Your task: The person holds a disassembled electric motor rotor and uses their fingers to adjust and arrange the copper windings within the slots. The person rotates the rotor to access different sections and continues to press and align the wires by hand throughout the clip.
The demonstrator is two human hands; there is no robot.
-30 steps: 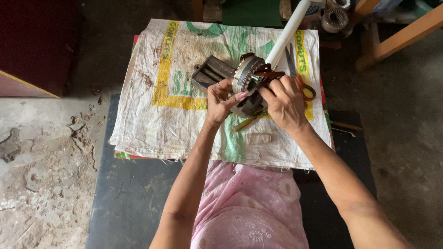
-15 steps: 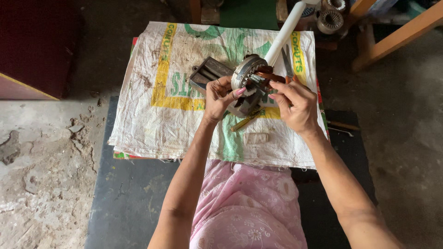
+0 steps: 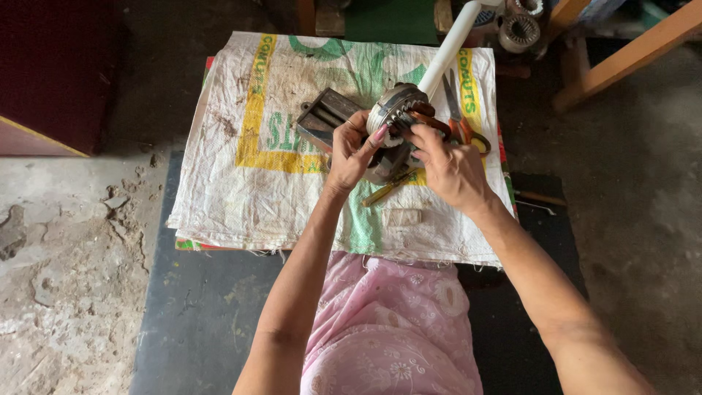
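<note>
A round metal motor core [image 3: 395, 110] with copper-coloured windings is mounted on a white pipe [image 3: 452, 45] above a white woven sack [image 3: 256, 183]. My left hand [image 3: 349, 150] grips the core's near left side, fingers curled on its rim. My right hand [image 3: 447, 167] holds the right side, fingertips pinched at the windings. A dark metal holder [image 3: 325, 121] lies under and left of the core.
Orange-handled scissors [image 3: 468, 132] lie to the right of the core, and a yellow-handled tool [image 3: 386, 189] lies below it. A small pale block [image 3: 402, 217] rests near the sack's front edge. More round metal cores [image 3: 519, 29] and a wooden frame [image 3: 621, 51] stand at the back right.
Both hands have shifted slightly on the core; the right hand's fingers have moved in closer to the windings. The core stays on the pipe.
</note>
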